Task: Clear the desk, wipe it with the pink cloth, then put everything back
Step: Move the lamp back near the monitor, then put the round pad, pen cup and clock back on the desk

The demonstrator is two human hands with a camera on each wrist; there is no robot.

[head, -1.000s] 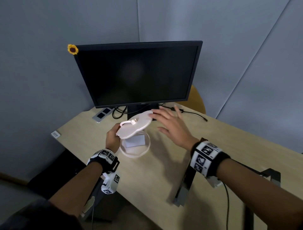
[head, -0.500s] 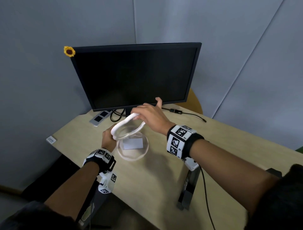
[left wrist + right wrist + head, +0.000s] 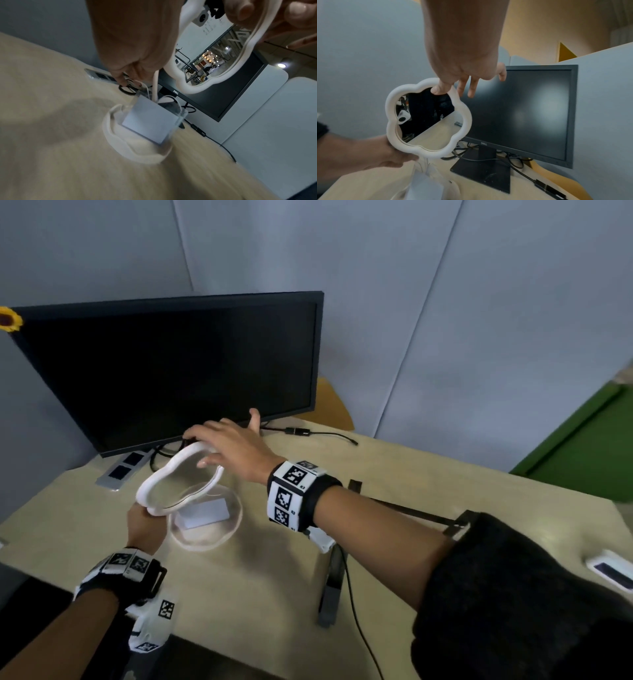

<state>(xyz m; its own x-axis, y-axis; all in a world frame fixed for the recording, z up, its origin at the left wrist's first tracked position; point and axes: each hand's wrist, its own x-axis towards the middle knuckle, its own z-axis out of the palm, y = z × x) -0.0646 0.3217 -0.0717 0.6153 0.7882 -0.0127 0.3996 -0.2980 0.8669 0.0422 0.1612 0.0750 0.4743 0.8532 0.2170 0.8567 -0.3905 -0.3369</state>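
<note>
A white cloud-shaped mirror (image 3: 181,481) stands on the pale wooden desk (image 3: 411,508) in front of the monitor, its glass tilted upward. My left hand (image 3: 145,525) grips its lower edge near the stem. My right hand (image 3: 233,450) pinches the top of the frame between thumb and forefinger, with the other fingers stretched out. Under the mirror lies its wavy white base tray (image 3: 202,546), holding a clear box with a white card (image 3: 205,513). The wrist views show the mirror (image 3: 428,119) held between both hands, the tray (image 3: 120,143) and the box (image 3: 150,121). No pink cloth is in view.
A black monitor (image 3: 171,364) with a sunflower (image 3: 8,318) on its corner stands close behind the mirror. A silver socket strip (image 3: 123,469) and cables lie at its foot. A cable adapter (image 3: 301,432) lies to the right, and a white device (image 3: 609,571) at the right edge.
My right hand came in from hovering open and took the top of the mirror frame. The mirror head swung from back-side-up to glass-side-up. My left hand kept its hold.
</note>
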